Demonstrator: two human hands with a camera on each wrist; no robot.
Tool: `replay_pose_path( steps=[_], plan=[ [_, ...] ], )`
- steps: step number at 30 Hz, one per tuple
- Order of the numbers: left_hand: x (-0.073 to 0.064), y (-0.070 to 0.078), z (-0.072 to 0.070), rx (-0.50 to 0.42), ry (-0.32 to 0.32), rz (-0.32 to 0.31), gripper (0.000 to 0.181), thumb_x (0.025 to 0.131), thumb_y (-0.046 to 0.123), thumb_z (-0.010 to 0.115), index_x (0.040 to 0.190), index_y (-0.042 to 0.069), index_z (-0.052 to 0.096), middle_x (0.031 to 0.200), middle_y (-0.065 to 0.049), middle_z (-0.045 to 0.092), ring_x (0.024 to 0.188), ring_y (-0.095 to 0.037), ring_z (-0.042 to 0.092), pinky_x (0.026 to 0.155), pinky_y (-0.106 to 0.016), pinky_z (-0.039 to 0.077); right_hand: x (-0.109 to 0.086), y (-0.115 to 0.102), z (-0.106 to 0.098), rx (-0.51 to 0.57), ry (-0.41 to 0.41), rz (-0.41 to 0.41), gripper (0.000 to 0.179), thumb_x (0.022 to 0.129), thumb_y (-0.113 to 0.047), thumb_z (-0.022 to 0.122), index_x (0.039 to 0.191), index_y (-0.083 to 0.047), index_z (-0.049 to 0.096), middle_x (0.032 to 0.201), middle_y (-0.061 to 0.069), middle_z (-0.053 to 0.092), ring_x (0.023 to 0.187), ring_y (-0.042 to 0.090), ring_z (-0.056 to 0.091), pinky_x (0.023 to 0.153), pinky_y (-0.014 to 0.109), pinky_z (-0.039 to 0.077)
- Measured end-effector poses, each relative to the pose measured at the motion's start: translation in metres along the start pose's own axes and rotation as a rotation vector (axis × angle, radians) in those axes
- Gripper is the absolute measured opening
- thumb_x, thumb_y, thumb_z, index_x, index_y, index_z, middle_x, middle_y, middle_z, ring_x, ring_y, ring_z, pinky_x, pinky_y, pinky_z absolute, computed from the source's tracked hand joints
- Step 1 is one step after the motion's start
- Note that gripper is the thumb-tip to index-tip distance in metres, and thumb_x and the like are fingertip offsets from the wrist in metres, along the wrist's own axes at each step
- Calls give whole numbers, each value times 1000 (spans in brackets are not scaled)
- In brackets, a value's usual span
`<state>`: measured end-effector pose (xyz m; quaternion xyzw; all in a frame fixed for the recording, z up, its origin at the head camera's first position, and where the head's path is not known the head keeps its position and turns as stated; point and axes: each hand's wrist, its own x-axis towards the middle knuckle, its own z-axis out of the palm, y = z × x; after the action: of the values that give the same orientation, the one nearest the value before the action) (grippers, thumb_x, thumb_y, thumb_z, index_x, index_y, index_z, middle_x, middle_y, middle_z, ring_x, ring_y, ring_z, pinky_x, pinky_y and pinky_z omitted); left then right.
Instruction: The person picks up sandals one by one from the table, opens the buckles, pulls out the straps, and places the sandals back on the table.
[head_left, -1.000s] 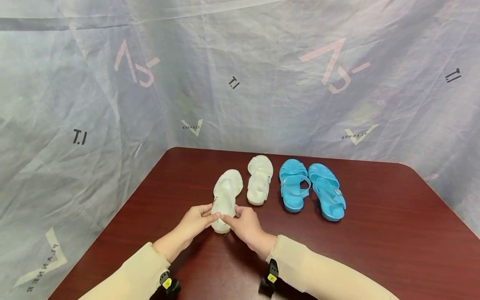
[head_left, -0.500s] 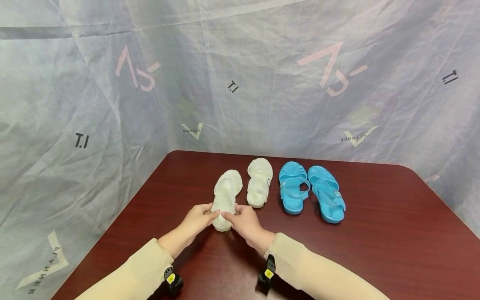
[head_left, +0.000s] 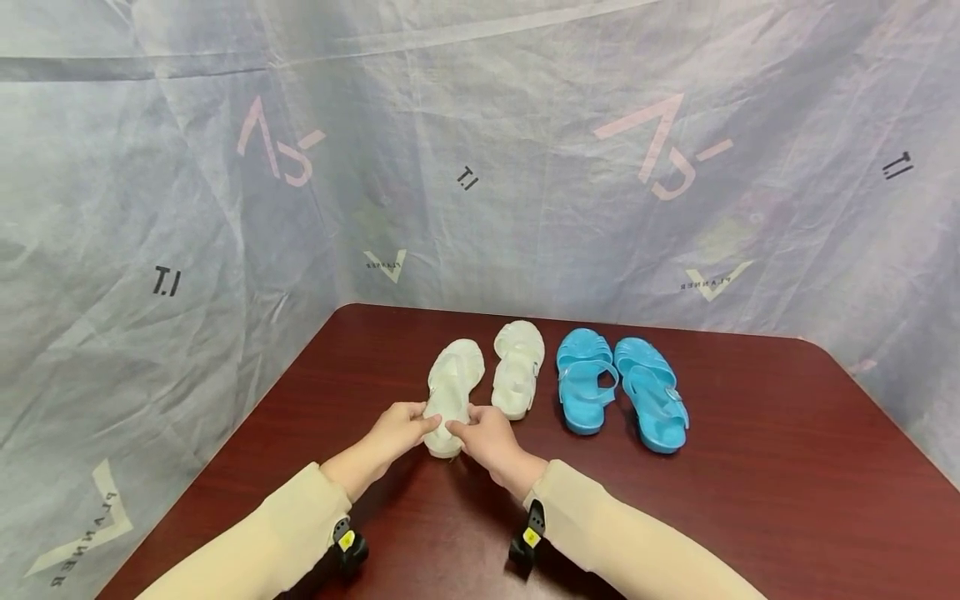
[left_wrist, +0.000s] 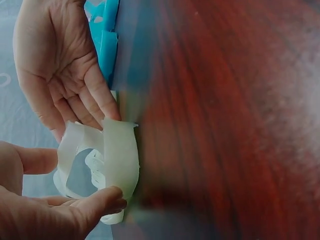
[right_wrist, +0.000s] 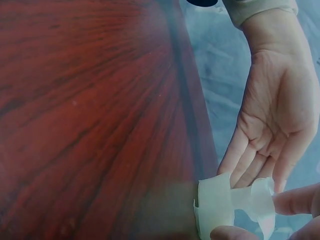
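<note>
Before cloth (head_left: 465, 92) bearing mirrored "PLANNER" lettering (head_left: 707, 283), both hands (head_left: 397, 428) (head_left: 491, 439) pinch a white sandal (head_left: 452, 390).

Head view: both sleeves (head_left: 262, 533) chopped by bottom edge, near side of bench (head_left: 427, 542) gone too. Some fingers of left hand (head_left: 396, 431) and right hand (head_left: 491, 437) tucked outta sight behind white sandal (head_left: 448, 392). Left wrist view: blue sandal (left_wrist: 108, 55) half behind right hand, cut at top, can't tell which one. Right wrist view: white sandal lopped by bottom edge, bench kinda smeary, black thing (right_wrist: 202, 2) just a sliver.
</note>
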<state>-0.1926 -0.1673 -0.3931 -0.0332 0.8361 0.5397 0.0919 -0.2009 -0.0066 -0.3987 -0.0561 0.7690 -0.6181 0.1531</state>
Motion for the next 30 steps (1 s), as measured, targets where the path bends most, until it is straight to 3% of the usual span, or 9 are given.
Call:
replay_pose_path(
  steps=[8, 11, 13, 15, 16, 18, 20, 22, 30],
  plan=[
    [5, 4, -2, 0, -9, -21, 52, 100, 19, 53, 140, -13, 41, 136, -25, 53, 130, -36, 49, 104, -47, 45, 8, -2, -2, -31, -16, -11, 57, 97, -16, 57, 141, 15, 36, 151, 27, 35, 61, 8, 44, 75, 27, 51],
    [7, 4, -4, 5, -9, -25, 53, 100, 19, 53, 140, -13, 40, 138, -26, 51, 131, -37, 47, 104, -47, 45, 12, -4, -2, -54, -16, -8, 55, 98, -18, 56, 141, 12, 38, 102, 16, 68, 48, 8, 35, 69, 23, 48],
    [8, 5, -4, 10, -11, -25, 53, 100, 19, 53, 140, -13, 40, 139, -26, 51, 131, -37, 47, 104, -47, 45, 14, -6, -2, -69, -11, -2, 55, 99, -19, 56, 141, 11, 39, 64, 2, 58, 45, 7, 34, 67, 22, 46],
    [10, 4, -4, 13, -13, -24, 50, 100, 19, 53, 138, -12, 43, 137, -25, 53, 130, -36, 48, 104, -46, 45, 16, -6, -2, -74, -5, 18, 55, 99, -19, 56, 142, 10, 38, 49, -5, 35, 42, 6, 31, 67, 20, 46],
    [11, 5, -3, 19, -10, -23, 49, 100, 19, 53, 137, -12, 45, 135, -24, 55, 130, -36, 49, 104, -47, 45, 17, -6, -2, -80, -2, 16, 52, 99, -19, 56, 139, 11, 43, 55, -3, 48, 42, 6, 31, 68, 20, 46],
    [12, 5, -3, 29, -10, -20, 45, 100, 19, 53, 135, -9, 49, 132, -21, 58, 129, -35, 50, 104, -47, 45, 19, -5, -3, -84, 9, 15, 48, 98, -18, 56, 134, 12, 47, 83, 9, 67, 44, 6, 34, 68, 21, 46],
    [14, 6, -2, 47, -4, -15, 43, 100, 19, 53, 134, -8, 52, 130, -19, 60, 128, -34, 51, 104, -48, 44, 21, -5, -3, -88, 17, 14, 39, 98, -18, 56, 122, 13, 56, 124, 19, 62, 46, 6, 35, 68, 21, 46],
    [16, 6, -2, 65, 5, -15, 43, 100, 20, 53, 134, -7, 52, 130, -19, 60, 128, -34, 51, 104, -49, 44, 23, -5, -3, -86, 23, 8, 36, 98, -17, 56, 118, 13, 58, 147, 23, 42, 47, 7, 35, 68, 21, 46],
    [24, 7, 0, 78, 12, -17, 43, 100, 20, 53, 133, -6, 54, 130, -19, 60, 127, -34, 51, 104, -49, 44, 27, -10, -4, -80, 54, 45, 54, 98, -16, 56, 141, 12, 39, 146, 26, 41, 47, 9, 32, 74, 26, 49]
  ],
)
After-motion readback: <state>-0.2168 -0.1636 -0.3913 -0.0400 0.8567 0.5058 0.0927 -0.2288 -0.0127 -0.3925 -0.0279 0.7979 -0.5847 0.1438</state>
